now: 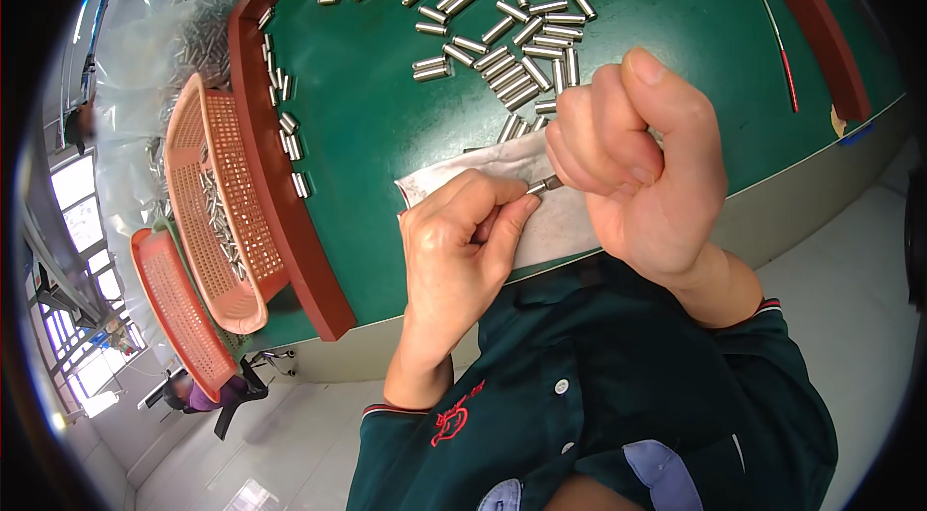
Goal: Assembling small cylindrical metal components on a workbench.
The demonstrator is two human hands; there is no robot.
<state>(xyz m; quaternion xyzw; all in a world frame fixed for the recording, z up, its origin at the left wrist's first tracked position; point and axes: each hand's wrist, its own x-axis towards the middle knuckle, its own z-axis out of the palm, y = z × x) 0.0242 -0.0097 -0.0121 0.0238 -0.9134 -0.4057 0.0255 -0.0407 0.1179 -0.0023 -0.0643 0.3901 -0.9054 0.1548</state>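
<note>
My left hand (454, 236) is closed, with thumb and forefinger pinching a small shiny metal cylinder (536, 189) above a whitish cloth (570, 226). My right hand (647, 158) is curled into a fist, thumb side up, just to its right. From that fist a short dark metal shank (553, 183) points left and meets the cylinder's end; the rest of it is hidden in the palm. Whether the shank enters the cylinder I cannot tell. Beyond my hands, many similar metal cylinders (507, 76) lie scattered on the green tabletop (676, 9).
A raised red-brown border (290, 212) edges the table at left, with several cylinders along it. Outside it stand a pink plastic basket (256, 221) holding small metal parts, a redder basket (179, 308) and clear plastic bags (208, 38). A thin red-handled tool (790, 81) lies far right.
</note>
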